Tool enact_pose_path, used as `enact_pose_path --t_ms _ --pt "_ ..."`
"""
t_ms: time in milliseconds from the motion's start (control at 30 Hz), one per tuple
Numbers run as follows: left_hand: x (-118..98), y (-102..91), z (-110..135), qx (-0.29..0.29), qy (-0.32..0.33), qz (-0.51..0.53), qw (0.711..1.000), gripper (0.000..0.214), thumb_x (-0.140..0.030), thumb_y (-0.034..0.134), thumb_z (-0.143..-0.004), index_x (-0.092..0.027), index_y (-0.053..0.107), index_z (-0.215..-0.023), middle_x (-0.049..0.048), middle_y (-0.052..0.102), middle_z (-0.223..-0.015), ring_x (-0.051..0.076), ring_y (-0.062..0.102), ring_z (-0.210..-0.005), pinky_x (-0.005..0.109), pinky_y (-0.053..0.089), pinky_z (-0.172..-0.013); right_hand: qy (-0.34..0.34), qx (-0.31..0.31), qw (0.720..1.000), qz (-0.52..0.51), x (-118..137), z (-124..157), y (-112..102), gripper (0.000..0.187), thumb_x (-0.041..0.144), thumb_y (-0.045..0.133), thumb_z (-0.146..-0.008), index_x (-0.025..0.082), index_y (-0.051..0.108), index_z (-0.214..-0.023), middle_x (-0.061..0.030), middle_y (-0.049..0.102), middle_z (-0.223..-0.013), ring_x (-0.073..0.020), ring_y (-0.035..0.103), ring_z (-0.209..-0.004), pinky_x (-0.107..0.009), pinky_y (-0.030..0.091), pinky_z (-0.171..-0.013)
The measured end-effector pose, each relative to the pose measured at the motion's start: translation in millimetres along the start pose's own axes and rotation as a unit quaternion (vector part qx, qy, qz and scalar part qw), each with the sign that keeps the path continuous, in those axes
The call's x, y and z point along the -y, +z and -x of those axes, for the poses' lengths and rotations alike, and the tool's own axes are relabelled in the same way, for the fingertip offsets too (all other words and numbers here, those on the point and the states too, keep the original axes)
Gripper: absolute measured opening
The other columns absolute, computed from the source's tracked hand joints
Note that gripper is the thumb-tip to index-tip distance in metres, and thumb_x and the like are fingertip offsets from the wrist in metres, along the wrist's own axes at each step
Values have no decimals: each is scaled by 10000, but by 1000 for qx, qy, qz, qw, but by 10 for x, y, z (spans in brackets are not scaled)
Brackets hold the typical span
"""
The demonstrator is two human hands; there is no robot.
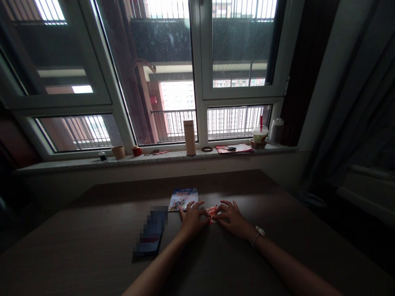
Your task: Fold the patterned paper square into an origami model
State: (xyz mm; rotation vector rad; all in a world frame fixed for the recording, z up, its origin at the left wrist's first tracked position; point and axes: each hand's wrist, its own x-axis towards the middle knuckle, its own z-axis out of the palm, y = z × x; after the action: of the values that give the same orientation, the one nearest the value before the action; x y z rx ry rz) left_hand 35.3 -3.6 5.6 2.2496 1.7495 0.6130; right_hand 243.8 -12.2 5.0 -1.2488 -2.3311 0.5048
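A small red-orange piece of paper [212, 213] lies on the dark table [92, 230], mostly covered by my fingers. My left hand [191, 218] presses on its left side with fingers bent and pinching. From the right, my right hand [232, 216] pinches the paper's other edge; a light bracelet sits on that wrist. A blue printed booklet [184, 197] lies flat just beyond my left hand. Left of my left forearm rests a dark flat object [149, 236], blurred out.
A stone windowsill [173, 157] runs behind the table, carrying a tall beige flask [189, 137], a lidded drink cup with red straw [259, 134], a white jar [276, 130], red papers [234, 148], small cups [118, 152] and a hair tie [207, 149]. Curtains hang at the right.
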Motion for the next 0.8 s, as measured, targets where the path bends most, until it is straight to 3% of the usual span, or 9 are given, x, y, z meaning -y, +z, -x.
enact_pose_path --t_ms 567,800 --pt "4 64 -72 -24 -9 16 1000 96 -409 721 -783 -317 749 -779 -39 522 -1408 348 332 -1346 758 -74 -1037 0 -1 1000 -25 -43 -17 37 268 348 493 -901 432 697 -1053 16 605 -1218 -275 283 -1377 -643 -40 -1124" --pt "-11 60 -99 -9 -16 17 1000 90 -418 725 -773 -328 736 -771 -51 527 -1397 349 341 -1342 765 -15 -1040 7 1 999 -39 -75 -28 49 273 399 464 -917 414 700 -1053 5 607 -1220 -285 281 -1376 -649 -25 -1123"
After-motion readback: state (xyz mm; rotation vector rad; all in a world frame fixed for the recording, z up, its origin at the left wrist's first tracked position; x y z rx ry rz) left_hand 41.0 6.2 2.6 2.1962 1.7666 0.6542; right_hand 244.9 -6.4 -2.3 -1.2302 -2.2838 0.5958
